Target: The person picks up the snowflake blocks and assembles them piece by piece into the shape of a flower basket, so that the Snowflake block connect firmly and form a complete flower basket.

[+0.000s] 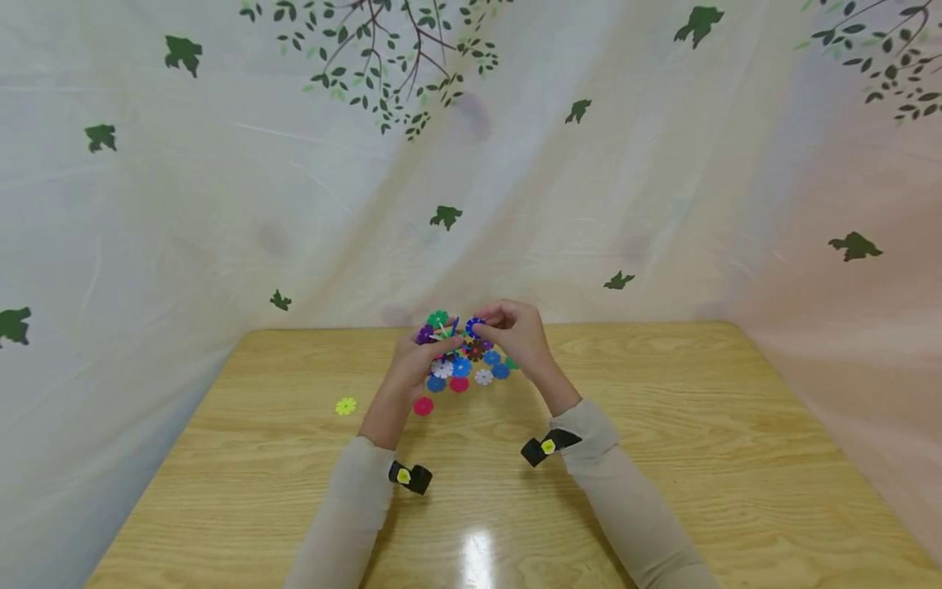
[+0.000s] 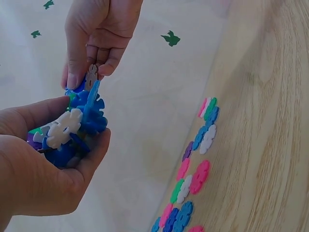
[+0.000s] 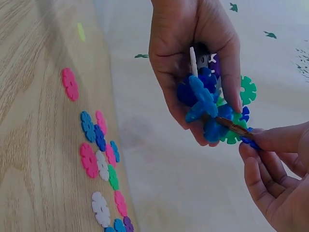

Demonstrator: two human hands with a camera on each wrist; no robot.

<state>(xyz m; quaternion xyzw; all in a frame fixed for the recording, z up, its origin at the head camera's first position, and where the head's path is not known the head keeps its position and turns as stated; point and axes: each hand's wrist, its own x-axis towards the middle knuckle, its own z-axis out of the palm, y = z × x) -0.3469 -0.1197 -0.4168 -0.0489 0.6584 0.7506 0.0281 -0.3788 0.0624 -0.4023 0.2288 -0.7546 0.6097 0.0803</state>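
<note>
My left hand (image 1: pixel 410 360) grips a cluster of interlocked plastic snowflake discs (image 2: pixel 94 114), with fingers and thumb around its sides. Blue, green, purple and white pieces make up the cluster, and a white disc (image 2: pixel 64 128) faces outward near the left thumb. Between thumb and fingertips, my right hand (image 1: pixel 524 334) pinches a dark blue snowflake disc (image 1: pixel 474 328) at the cluster's edge. A brown disc (image 3: pixel 232 127) juts from the cluster right beside the right fingertips. Whether the blue disc is slotted into its neighbour cannot be made out.
Loose discs in pink, blue, white, green and purple lie on the wooden table (image 1: pixel 662 458) below the hands, among them a pink disc (image 1: pixel 423 406). A yellow disc (image 1: pixel 346 406) lies apart at the left. A printed curtain (image 1: pixel 353 204) hangs behind the table.
</note>
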